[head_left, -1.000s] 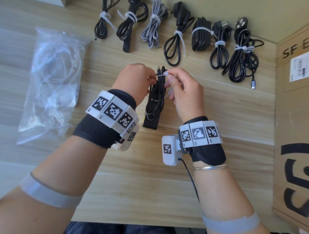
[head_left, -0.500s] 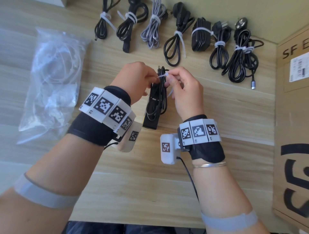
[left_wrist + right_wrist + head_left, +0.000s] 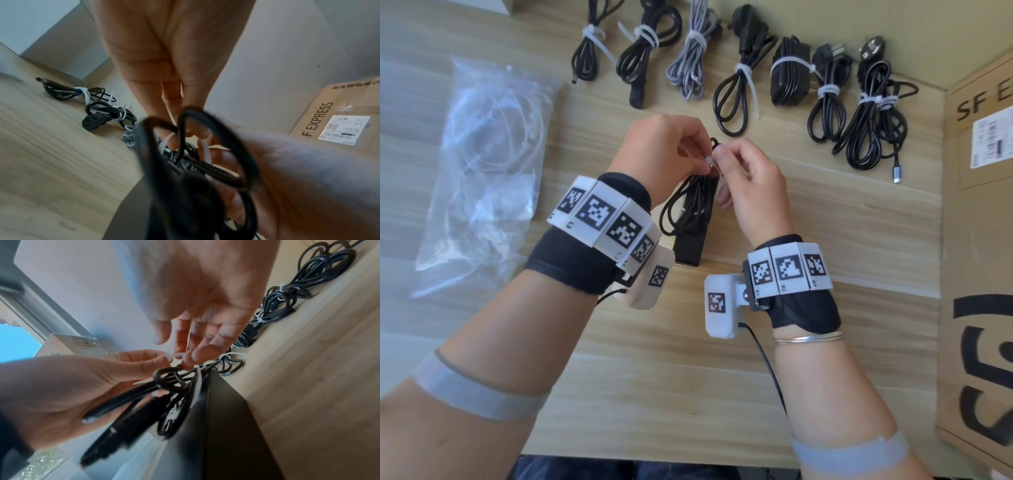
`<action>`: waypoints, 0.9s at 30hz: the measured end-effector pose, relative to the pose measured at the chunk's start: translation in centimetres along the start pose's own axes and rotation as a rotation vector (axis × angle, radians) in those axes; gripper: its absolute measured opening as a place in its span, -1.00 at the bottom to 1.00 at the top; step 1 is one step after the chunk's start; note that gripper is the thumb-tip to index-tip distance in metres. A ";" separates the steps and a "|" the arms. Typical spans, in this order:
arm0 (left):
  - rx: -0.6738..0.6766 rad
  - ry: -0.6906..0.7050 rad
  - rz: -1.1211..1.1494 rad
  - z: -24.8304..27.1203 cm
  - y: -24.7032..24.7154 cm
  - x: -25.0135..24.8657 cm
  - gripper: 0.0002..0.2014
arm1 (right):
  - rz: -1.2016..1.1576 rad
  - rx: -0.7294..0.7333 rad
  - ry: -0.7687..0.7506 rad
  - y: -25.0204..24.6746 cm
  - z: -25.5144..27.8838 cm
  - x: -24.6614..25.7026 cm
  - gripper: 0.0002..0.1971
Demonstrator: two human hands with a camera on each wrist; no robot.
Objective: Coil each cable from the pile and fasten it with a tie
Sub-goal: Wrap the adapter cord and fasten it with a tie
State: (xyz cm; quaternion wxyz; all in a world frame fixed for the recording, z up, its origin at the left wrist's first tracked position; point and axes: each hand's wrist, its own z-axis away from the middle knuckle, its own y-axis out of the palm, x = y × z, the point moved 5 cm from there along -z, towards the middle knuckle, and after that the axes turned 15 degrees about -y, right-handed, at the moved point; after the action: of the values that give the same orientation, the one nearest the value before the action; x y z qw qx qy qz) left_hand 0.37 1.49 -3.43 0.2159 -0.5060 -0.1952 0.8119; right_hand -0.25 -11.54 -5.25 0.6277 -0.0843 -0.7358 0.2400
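Both hands are working closer than a second ago: your left hand point(image 3: 661, 154) and right hand point(image 3: 748, 181) fingers are pinching the white tie point(image 3: 709, 161) around the coiled cable point(image 3: 690, 205) above the bench point(image 3: 688, 377), cinching likely nearing.

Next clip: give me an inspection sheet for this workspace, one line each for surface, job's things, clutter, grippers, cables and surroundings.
Surface: light wooden table.
Job's things: black adapter bundle between the hands, white tie looped round its cable.
Clutter: clear bag of ties on the left.
Grippers: left hand and right hand both pinch the tie.
Cables: seven tied bundles in a row along the far edge.
Surroundings: cardboard box on the right, wall behind.
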 end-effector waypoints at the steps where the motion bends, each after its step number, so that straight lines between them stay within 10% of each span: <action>1: -0.001 0.013 -0.010 0.0 0.0 -0.1 -0.89 | 0.008 -0.010 0.004 0.0 0.0 0.0 -0.82; 18: 0.044 0.094 -0.043 -0.7 1.2 1.1 -0.84 | 0.250 -0.233 0.055 -4.7 0.9 -1.2 -0.76; 23: 0.074 0.140 -0.058 -0.6 1.6 1.0 -0.84 | 0.367 0.042 0.210 -5.5 1.3 -3.2 -0.81; 27: 0.065 0.200 -0.078 -0.6 1.5 1.0 -0.85 | 0.431 0.063 0.048 -4.1 0.3 -0.8 -0.82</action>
State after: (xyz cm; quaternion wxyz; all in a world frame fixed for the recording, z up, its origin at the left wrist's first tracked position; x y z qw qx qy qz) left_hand 0.26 0.85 -5.18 0.2821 -0.5694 -0.1658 0.7541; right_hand 0.29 -15.49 -4.10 0.5815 -0.2254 -0.6778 0.3894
